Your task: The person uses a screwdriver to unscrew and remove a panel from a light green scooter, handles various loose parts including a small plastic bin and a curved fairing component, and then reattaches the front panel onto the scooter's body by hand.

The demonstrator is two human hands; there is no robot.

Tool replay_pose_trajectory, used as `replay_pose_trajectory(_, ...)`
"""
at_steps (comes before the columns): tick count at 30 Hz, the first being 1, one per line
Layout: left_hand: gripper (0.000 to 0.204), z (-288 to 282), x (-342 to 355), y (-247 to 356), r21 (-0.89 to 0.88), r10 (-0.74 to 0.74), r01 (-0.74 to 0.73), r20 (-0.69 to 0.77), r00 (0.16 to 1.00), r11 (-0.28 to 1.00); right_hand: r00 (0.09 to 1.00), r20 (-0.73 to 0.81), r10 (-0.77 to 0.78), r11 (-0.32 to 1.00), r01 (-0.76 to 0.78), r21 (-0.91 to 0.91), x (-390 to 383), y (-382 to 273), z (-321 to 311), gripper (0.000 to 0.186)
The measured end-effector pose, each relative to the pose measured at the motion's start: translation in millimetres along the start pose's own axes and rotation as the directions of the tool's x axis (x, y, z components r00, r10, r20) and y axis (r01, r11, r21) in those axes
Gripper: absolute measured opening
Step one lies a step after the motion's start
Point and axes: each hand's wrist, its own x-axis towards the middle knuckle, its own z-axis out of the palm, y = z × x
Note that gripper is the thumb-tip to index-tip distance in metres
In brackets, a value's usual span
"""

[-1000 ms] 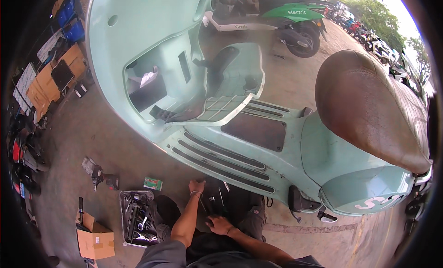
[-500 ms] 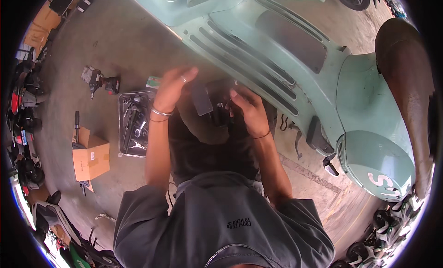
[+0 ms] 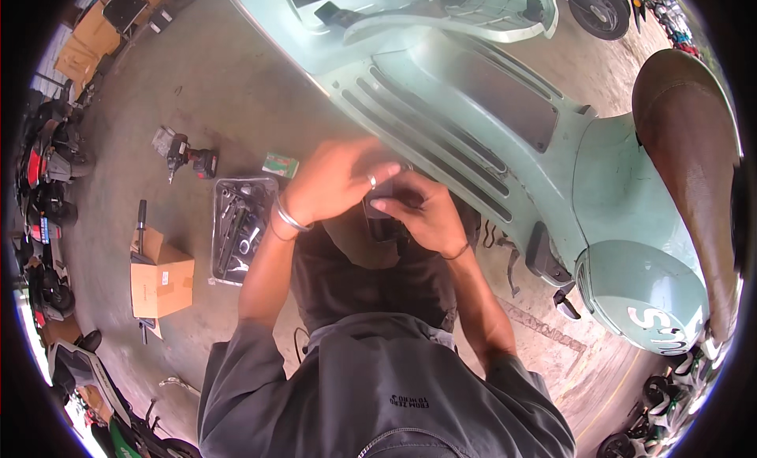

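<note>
Over my lap, close to the green scooter's (image 3: 426, 135) footboard, both hands meet at a dark, box-like part (image 3: 382, 228). My right hand (image 3: 426, 217) is closed on it, the thumb pressed across its upper face. From the other side reaches my left hand (image 3: 335, 182), wearing a ring and a bracelet; its fingers curl in over the part's far end, slightly blurred. What lies under the left fingertips is hidden, and I cannot tell the part's exact kind. A metal tray (image 3: 214, 229) of wrenches and sockets (image 3: 239, 228) sits left of my left forearm.
A small green-and-white box (image 3: 280, 165) lies beyond the tray. A cordless power driver (image 3: 188, 157) rests farther left on the floor. An open cardboard box (image 3: 163, 287) with black rods stands nearer. Parked motorcycles (image 3: 47, 214) line the left edge.
My left hand has moved right and down to join the right one at the dark part. My right thumb now lies across it. The view has shifted a little.
</note>
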Motion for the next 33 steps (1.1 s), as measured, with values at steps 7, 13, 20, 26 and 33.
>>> replay_pose_trajectory(7,0.058,-128,58,26,0.268,0.292,-0.124,-0.802,0.521,0.955,0.845,-0.216,-0.489,0.852,0.408,-0.329,91,-196,-120,0.03)
replay_pose_trajectory(13,0.041,-112,142,-17,0.862,0.825,-0.096,-0.436,0.359,0.497,0.933,0.11,-0.342,0.603,0.308,-0.736,230,-213,-167,0.049)
replay_pose_trajectory(20,0.039,-94,177,-52,0.96,0.684,0.139,-0.272,0.677,0.245,0.897,0.376,-0.233,0.376,0.439,-0.816,302,-167,-162,0.033)
replay_pose_trajectory(26,0.043,-97,179,-54,0.954,0.652,0.198,-0.299,0.696,0.226,0.933,0.334,-0.132,0.421,0.358,-0.834,326,-169,-158,0.05)
replay_pose_trajectory(33,0.046,-94,184,-63,0.943,0.693,0.189,-0.33,0.641,0.274,0.922,0.347,-0.17,0.484,0.385,-0.786,341,-159,-162,0.042)
